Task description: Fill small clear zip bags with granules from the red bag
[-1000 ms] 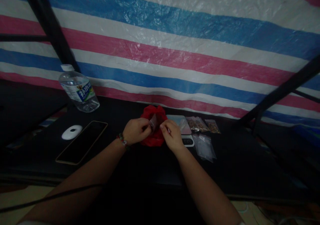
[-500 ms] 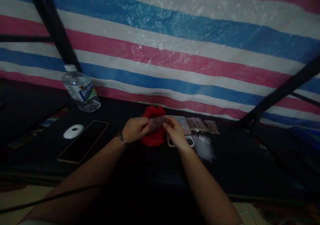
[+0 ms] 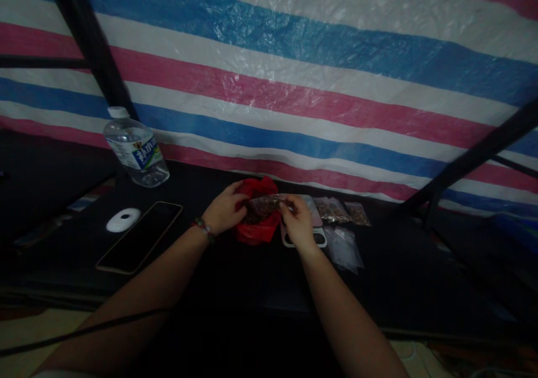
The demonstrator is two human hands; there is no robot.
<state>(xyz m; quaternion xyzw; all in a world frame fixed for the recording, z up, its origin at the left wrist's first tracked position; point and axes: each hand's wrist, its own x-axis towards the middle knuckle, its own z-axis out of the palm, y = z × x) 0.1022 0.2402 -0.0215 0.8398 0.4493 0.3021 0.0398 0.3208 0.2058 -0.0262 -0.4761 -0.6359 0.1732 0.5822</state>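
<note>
A small clear zip bag with dark brown bits inside is held sideways above a crumpled red plastic bag. My right hand pinches its right end between thumb and fingers. At its left end is my left hand, with a beaded bracelet on the wrist. The left fingertips are curled at the zip bag's edge and close to the red bag's rim; their exact contact is dim. Brown bits show in the red bag's mouth. Partly under my right hand is a small white scale.
Filled zip bags and another filled bag lie right of the scale, with flat clear bags nearer me. On the left are a phone, a white oval case and a water bottle. Striped sheeting hangs behind the black table.
My left hand has shifted slightly left and its fingers have spread somewhat. The zip bag has tilted and moved a little, showing more of the brown bits in the red bag.
</note>
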